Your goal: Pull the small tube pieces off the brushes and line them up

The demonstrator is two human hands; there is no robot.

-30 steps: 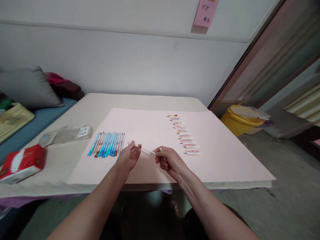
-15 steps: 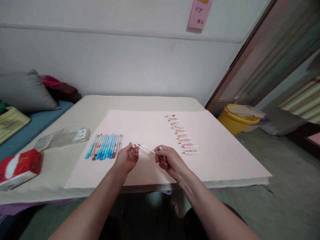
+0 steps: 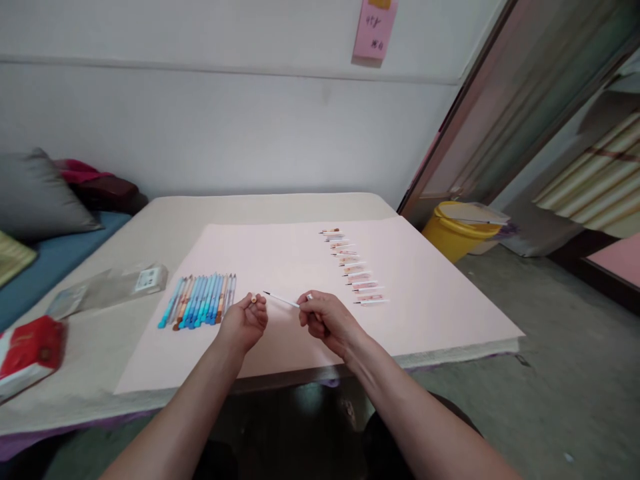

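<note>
My right hand (image 3: pixel 325 321) is closed on a thin white pen refill (image 3: pixel 283 301) whose dark tip points left. My left hand (image 3: pixel 244 323) is curled around a small pen part (image 3: pixel 254 300), with an orange end showing at my fingertips, just left of the refill's tip and apart from it. Both hands hover over a pink sheet (image 3: pixel 430 293) on the table. A row of blue and orange pens (image 3: pixel 197 310) lies left of my left hand. A column of several small pen pieces (image 3: pixel 353 267) lies beyond my right hand.
A clear plastic packet (image 3: pixel 107 288) and a red tissue pack (image 3: pixel 27 353) lie on the beige table (image 3: pixel 165 223) at the left. A grey cushion (image 3: pixel 35 197) sits on a blue mat. A yellow bucket (image 3: pixel 455 233) stands on the floor at the right.
The refill's tip has come out of my left hand, and a small gap now separates them. The view has swung right, so everything sits further left.
</note>
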